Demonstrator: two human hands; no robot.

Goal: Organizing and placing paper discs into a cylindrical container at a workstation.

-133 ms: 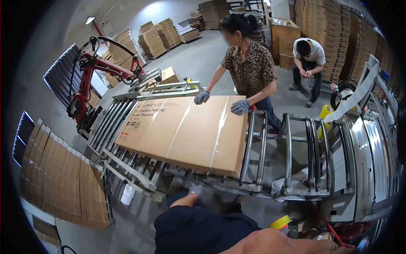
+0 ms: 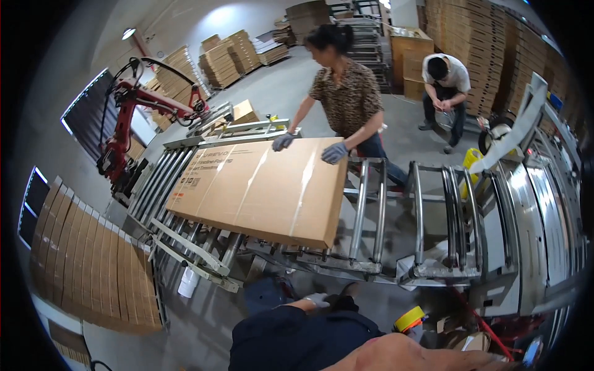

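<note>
Your fingers on the left hand [image 2: 317,300], gloved in grey, hang low by your dark trousers, loosely curled and holding nothing; your right hand is out of sight. One large flat cardboard box [image 2: 260,185] lies on the roller conveyor [image 2: 371,210], well ahead of that hand and not touching it. Across from you, a co-worker presses two gloved hands [image 2: 335,152] on the box's far edge. One red robot arm [image 2: 133,102] stands at left; one second person crouches behind.
</note>
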